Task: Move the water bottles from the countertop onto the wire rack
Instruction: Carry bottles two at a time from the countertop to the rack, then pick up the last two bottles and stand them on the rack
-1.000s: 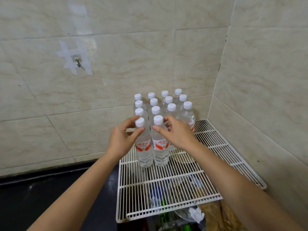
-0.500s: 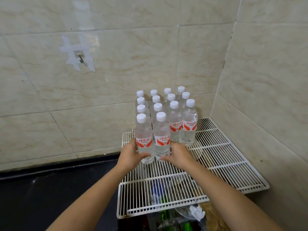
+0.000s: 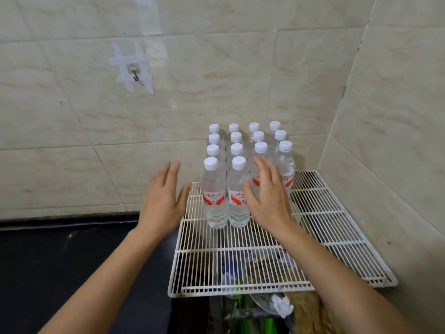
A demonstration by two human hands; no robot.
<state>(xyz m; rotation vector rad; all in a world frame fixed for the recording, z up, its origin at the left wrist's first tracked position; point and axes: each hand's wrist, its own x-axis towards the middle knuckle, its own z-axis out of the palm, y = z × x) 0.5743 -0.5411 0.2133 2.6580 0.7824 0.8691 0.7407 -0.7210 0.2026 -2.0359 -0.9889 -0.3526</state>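
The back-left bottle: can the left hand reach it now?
Probably not directly. The back-left bottle stands behind three others in its column, against the wall; the open left hand would have to go over their caps.

Both bare forearms are reaching forward and slightly inward from the lower corners of the view. The left hand is hovering with palm facing right, fingers straight and together, thumb spread, gripping nothing. The right hand is mirroring it, fingers loosely splayed upward, likewise empty.
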